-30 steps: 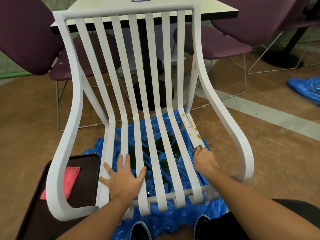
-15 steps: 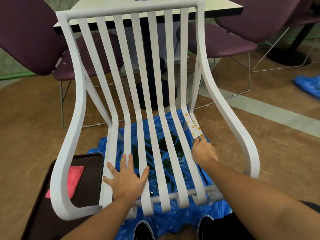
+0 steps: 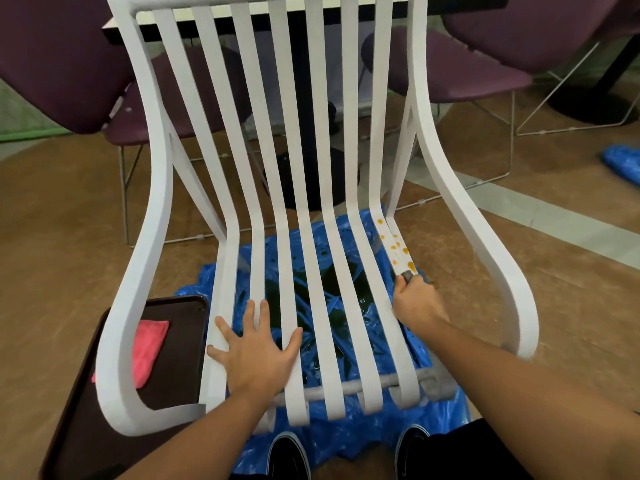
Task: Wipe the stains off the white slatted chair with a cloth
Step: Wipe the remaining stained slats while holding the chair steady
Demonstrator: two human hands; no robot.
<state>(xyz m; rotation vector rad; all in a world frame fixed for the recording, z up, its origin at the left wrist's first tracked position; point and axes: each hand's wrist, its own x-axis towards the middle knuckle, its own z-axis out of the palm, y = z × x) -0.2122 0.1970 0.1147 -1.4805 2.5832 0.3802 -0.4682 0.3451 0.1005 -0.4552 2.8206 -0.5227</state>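
Wiping step: left hand (image 3: 256, 355) flat on the white slatted chair (image 3: 381, 98), right hand (image 3: 414, 303) clutching a grey cloth (image 3: 407, 274) just below the orange stains (image 3: 398, 249) at 3 o'clock, probably needs scrubbing upward next.

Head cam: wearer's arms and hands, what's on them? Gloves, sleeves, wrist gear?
Nothing worn: left hand and right hand are ungloved, no rings, watch or band visible, and no sleeve shows on either arm up to the frame edge.

Blue plastic sheet (image 3: 349, 441) on the brown floor (image 3: 69, 237); dark tray (image 3: 180, 341) at left; purple chairs (image 3: 62, 64) behind.
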